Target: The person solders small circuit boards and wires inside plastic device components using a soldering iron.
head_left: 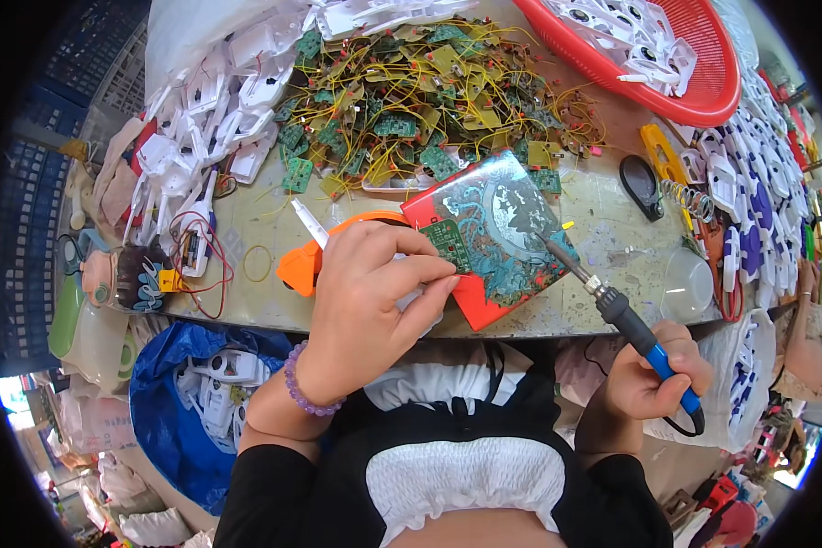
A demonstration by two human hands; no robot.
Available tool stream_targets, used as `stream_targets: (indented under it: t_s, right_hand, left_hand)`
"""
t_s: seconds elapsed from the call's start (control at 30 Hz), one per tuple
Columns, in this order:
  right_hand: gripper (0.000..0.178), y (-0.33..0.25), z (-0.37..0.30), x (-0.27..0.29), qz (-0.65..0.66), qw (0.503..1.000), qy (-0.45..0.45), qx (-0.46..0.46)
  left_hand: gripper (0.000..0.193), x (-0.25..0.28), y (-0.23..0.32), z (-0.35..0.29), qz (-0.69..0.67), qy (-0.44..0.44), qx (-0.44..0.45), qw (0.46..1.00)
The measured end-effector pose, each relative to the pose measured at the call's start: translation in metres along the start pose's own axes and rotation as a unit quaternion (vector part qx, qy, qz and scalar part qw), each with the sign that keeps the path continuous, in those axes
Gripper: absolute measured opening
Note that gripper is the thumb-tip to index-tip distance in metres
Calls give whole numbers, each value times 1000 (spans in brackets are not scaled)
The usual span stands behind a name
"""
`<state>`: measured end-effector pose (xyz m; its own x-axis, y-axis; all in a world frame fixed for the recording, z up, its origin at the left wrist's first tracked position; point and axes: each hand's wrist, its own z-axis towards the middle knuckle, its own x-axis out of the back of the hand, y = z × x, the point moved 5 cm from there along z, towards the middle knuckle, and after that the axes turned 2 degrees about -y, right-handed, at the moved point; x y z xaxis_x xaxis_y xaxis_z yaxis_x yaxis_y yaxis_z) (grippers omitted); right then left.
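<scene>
My left hand is curled around a white plastic housing, most of it hidden under the palm. Its thumb and forefinger are pinched together beside a green circuit board, where a bit of red wire shows. Beneath the board lies a red box with a worn, stained picture on top. In my right hand is a soldering iron with a blue and black handle. Its tip is over the right part of the box; whether it touches is unclear. An orange ring-shaped thing is partly behind my left hand.
A heap of circuit boards with yellow wires covers the table's far middle. White plastic housings pile up at left. A red basket stands far right, near a metal spring and a translucent cup. A blue bag hangs below left.
</scene>
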<state>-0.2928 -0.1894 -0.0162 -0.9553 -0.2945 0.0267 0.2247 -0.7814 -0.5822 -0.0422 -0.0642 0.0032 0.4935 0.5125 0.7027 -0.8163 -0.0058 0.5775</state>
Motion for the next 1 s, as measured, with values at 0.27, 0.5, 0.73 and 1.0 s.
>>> stream_targets:
  t_s: [0.27,0.5,0.73,1.0]
  right_hand:
    - [26,-1,2,-7,23,999,6,-24]
    - [23,-9,22,-19,90,996,-21,-4]
    - [31,-12,34,-30,99,989,-85,74]
    - [33,-15,39,-40,107,980,-133,104]
  left_hand:
    - [7,-7,-3,0,-38,10,44,998]
    - [8,-5,-2,2,-36,6,44,998]
    - [8,-5,1,5,-6,-14,38,999]
    - [10,-2,9,9,47,-25,20,998]
